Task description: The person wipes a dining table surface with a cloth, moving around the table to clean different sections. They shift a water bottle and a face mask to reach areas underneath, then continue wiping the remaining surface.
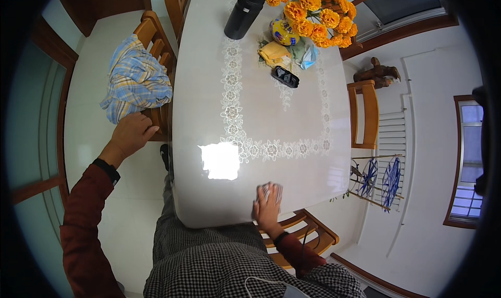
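Observation:
My right hand (267,208) presses down on a folded striped cloth (276,192) near the front edge of the table. Its fingers lie over the cloth, and part of the cloth sticks out around them. Under it is the table (207,208), covered with a glossy cover that bears a white floral lace pattern. Off to the left, my left hand (131,135) is away from the tabletop, beside a wooden chair (154,47). Its fingers curl downward with the thumb out to the side, and the palm is hidden. Just beyond it, a blue and yellow plaid cloth (137,78) drapes over the chair.
Farther up the table stand a black flask (245,12) and a yellow patterned vase (285,31) with orange flowers (309,2). Nearby lie a yellow cloth (274,54), a blue face mask (309,57) and a black case (285,77). Wooden chairs stand right (364,114) and in front (309,235).

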A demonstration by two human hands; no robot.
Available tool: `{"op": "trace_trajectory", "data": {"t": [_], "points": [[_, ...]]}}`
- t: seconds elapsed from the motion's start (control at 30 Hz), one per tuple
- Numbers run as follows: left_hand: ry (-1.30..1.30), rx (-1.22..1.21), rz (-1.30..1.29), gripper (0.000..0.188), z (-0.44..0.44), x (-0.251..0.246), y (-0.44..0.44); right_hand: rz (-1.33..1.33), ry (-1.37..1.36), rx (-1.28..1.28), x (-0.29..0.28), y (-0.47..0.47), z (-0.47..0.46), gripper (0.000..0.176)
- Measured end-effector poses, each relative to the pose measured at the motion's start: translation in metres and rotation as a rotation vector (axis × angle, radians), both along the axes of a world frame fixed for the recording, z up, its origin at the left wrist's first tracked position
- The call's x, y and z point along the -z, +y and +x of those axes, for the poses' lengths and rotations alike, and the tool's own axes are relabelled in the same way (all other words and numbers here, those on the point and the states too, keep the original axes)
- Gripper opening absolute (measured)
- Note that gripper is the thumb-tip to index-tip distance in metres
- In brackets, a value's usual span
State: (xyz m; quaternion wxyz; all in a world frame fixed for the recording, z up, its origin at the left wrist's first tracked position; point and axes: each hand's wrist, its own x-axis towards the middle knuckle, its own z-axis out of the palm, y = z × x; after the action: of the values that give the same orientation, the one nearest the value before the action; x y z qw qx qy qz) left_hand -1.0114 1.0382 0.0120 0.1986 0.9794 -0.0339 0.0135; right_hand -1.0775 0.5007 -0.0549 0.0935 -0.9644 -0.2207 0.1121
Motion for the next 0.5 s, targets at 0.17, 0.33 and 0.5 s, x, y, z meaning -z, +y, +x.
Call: {"op": "trace_trajectory", "data": {"t": [0.17, 0.33, 0.5], "points": [[-0.012, 0.018, 0.029, 0.032, 0.001, 0.002, 0.000, 0.070, -0.247, 0.099, 0.015, 0.016, 0.138, 0.054], [0.025, 0.032, 0.057, 0.030, 0.001, 0.000, 0.001, 0.088, -0.281, 0.109, 0.013, 0.006, 0.177, 0.054], [0.011, 0.020, 0.037, 0.029, 0.001, 0.000, -0.001, 0.034, -0.243, 0.373, 0.007, -0.042, 0.052, 0.057]]}}
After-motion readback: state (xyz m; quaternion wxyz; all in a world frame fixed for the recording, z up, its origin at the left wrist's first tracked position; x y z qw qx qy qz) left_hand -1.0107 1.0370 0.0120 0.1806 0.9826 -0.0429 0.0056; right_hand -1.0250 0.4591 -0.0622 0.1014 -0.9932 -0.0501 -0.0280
